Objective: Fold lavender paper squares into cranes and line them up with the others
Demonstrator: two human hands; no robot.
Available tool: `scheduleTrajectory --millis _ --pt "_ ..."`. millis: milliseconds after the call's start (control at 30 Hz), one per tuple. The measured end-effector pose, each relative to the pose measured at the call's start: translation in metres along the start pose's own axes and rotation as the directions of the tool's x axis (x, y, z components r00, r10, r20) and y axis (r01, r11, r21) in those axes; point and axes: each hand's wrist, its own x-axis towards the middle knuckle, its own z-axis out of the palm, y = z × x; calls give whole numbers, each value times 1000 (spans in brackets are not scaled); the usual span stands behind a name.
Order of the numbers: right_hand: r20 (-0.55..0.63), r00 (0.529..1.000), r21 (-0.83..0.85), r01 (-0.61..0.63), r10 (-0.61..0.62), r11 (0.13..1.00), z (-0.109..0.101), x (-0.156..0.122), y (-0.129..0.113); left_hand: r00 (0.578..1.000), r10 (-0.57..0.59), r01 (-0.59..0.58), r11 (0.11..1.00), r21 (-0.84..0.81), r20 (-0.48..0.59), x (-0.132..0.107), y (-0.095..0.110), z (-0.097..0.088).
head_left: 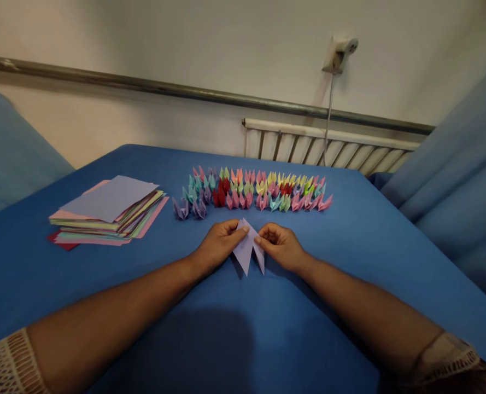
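A partly folded sheet of lavender origami paper [243, 249] is held just above the blue table, its two pointed flaps hanging toward me. My left hand [218, 241] pinches its left side, with the thumb lying on top. On the right edge, my right hand [282, 245] grips the paper between thumb and curled fingers. Beyond both hands stand rows of small folded paper cranes [249, 189] in pink, purple, teal, red, yellow and green. To the left lies a stack of coloured paper squares [107, 210], with a lavender sheet on top.
The table [177, 339] has a blue cover. Behind it are a wall with a metal pipe [177, 90], a white radiator [308, 143] and an outlet with a plug and cord [338, 54]. Blue curtains [464, 180] hang at both sides.
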Motion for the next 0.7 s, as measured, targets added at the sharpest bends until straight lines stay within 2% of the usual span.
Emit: scheduleTrajectory --millis 200,400,600,700 --pt "52 997 47 -66 63 997 0 0 -3 1000 3 -4 999 -39 -25 2 -2 -1" --pt "34 995 65 -99 97 993 -2 2 -8 999 1 3 995 -97 43 2 -5 1" --pt "75 995 52 -76 72 996 -5 2 -11 999 -6 0 989 -148 -40 2 -6 1" --pt "125 989 47 -90 83 995 -6 1 -11 999 -21 14 987 -161 -43 2 -5 1"
